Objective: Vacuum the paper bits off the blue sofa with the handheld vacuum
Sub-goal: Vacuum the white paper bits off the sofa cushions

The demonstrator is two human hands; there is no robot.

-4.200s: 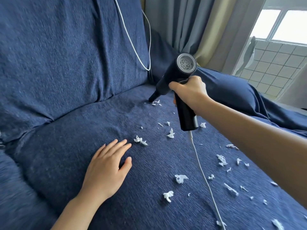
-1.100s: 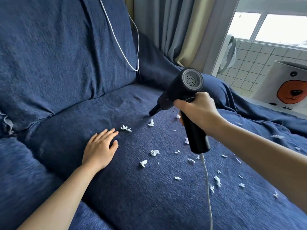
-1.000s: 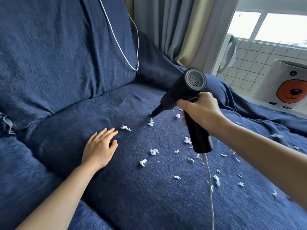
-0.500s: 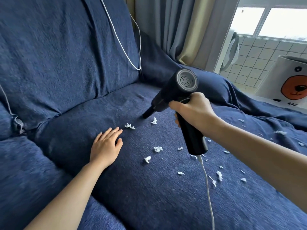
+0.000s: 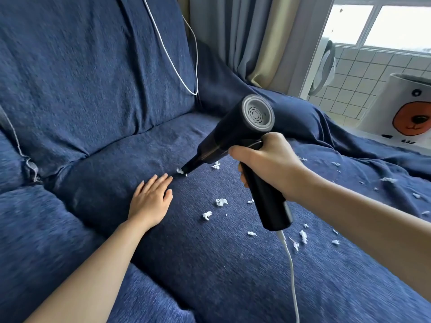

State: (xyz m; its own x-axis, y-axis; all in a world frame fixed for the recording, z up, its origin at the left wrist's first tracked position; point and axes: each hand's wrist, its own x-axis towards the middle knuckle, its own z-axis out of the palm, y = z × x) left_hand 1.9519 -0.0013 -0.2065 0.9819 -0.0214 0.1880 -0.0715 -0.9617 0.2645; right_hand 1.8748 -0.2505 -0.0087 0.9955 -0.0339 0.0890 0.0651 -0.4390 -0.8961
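My right hand [image 5: 270, 166] grips the handle of the black handheld vacuum [image 5: 235, 134]. Its narrow nozzle tip touches a white paper bit [image 5: 179, 170] on the blue sofa seat [image 5: 210, 264]. My left hand [image 5: 151, 199] rests flat on the seat with straight fingers, its fingertips just left of the nozzle. Several white paper bits [image 5: 221, 202] lie scattered on the seat to the right of my left hand and further right under my right arm.
A white cable [image 5: 292, 273] hangs from the vacuum handle down across the seat. Another stretch of white cable [image 5: 172, 64] runs over the sofa backrest [image 5: 93, 73]. Curtains [image 5: 245, 36], a tiled wall and a white bag with a bear picture [image 5: 405, 115] stand at the right.
The vacuum nozzle has moved left across the seat to the paper bit near my left fingertips. My left hand has stayed flat on the seat.
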